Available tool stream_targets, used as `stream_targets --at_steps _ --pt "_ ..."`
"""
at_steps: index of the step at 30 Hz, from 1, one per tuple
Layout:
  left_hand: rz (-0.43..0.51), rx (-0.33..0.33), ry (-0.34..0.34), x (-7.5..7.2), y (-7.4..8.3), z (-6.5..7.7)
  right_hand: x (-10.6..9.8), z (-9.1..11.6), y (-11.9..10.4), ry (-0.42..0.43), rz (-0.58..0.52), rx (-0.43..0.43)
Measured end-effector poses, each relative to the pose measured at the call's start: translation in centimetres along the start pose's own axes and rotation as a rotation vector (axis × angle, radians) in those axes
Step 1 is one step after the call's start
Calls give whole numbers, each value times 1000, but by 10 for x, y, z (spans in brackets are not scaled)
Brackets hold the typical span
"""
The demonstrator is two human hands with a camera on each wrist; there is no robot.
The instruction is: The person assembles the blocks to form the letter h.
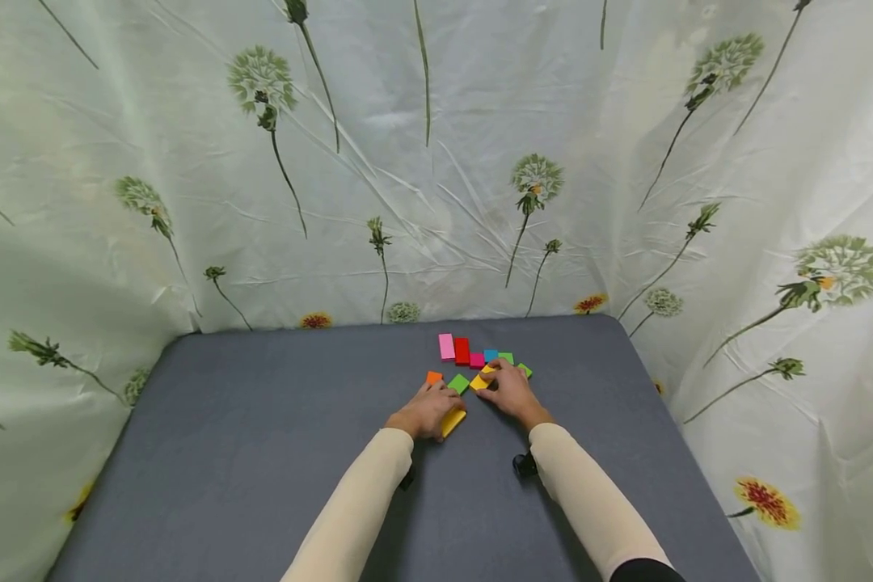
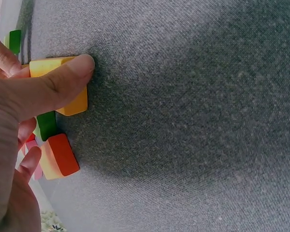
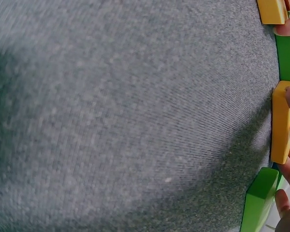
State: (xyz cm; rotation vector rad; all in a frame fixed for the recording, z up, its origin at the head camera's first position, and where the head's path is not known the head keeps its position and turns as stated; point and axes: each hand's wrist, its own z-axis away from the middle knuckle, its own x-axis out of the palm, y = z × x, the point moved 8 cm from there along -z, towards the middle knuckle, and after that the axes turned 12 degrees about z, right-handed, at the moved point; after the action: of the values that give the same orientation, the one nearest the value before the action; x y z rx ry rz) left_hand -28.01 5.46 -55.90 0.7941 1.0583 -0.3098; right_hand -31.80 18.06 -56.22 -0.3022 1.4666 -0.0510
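My left hand (image 1: 425, 411) grips a yellow block (image 1: 453, 423); in the left wrist view the thumb lies along that yellow block (image 2: 77, 104). To its right, my right hand (image 1: 515, 394) pinches another yellow block (image 1: 481, 381), with thumb and fingers at its ends in the right wrist view (image 3: 280, 128). A green block (image 1: 458, 383) lies between the two yellow ones. Just beyond the left hand's fingers is an orange block (image 1: 434, 377), also in the left wrist view (image 2: 65, 154). Beside the right hand's fingers lies a second green block (image 1: 526, 370).
Behind the hands, a pink block (image 1: 446, 347), a red one (image 1: 461, 351), a magenta one (image 1: 477, 361), a blue one (image 1: 491, 355) and a further green block (image 1: 507, 357) lie close together. The grey tabletop (image 1: 262, 453) meets a flower-print curtain (image 1: 451, 202) at its far edge.
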Motion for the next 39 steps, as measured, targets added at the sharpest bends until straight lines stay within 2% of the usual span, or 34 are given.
stream_targets --at_steps 9,15,21,28,34,39 --pt "-30 -18 -19 1 0 -1 -2 0 -2 -37 -1 26" --pt "-48 35 -6 -3 5 2 -2 -1 -5 -42 -18 24" --pt "15 59 29 -15 11 9 -1 -2 -3 -59 -29 24" --pt "135 94 93 -31 7 27 -1 -4 1 -60 -41 37" --pt "295 56 119 -45 -3 50 -1 -4 0 -72 -62 50" --pt "297 98 149 -55 -5 68 1 -4 0 -78 -88 67"
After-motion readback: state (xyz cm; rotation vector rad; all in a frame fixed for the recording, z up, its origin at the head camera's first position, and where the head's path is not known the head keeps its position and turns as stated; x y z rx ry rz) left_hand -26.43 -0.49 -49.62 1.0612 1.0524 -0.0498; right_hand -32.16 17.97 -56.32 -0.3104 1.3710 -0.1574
